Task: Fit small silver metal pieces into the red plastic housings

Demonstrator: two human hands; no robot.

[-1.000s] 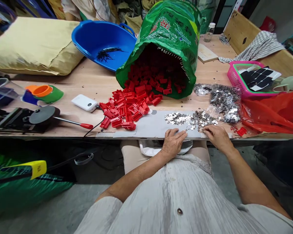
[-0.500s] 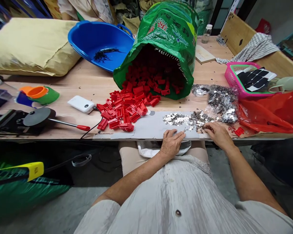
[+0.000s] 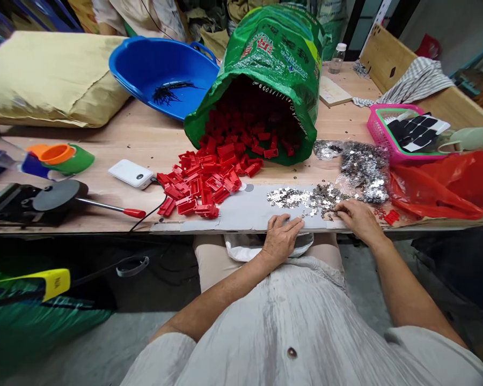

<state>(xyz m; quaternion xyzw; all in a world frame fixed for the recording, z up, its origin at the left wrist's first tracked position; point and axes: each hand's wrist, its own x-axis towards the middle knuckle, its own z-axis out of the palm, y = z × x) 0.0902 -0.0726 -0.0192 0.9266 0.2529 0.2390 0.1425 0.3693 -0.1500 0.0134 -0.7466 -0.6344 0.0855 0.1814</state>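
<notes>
On the near edge of the wooden workbench (image 3: 116,142) lies a grey cardboard sheet (image 3: 241,212). Beyond the sheet, a green woven sack (image 3: 277,48) lies on its side, its mouth facing the sheet, and red plastic parts (image 3: 201,185) spill from it as far as the sheet's left end. Just beyond the sheet's right end sits a clear bag (image 3: 364,169) of silver metal pieces, with a red plastic bag (image 3: 438,187) farther right. On the sheet are two loose heaps, bright silver pieces (image 3: 287,197) and, to their right, a darker mix of pieces (image 3: 328,198). The left hand (image 3: 280,241) lies flat at the sheet's near edge, fingers extended and open, holding nothing that shows. The right hand (image 3: 358,222) rests near the sheet's right end, its fingers curled down at the darker mix; whether they pinch anything is too small to tell.

The sheet has no raised rim and sits at the bench edge, so a careless wrist movement could sweep pieces onto the lap or floor. A knock to the sack could send more red parts sliding into the silver heaps.
</notes>
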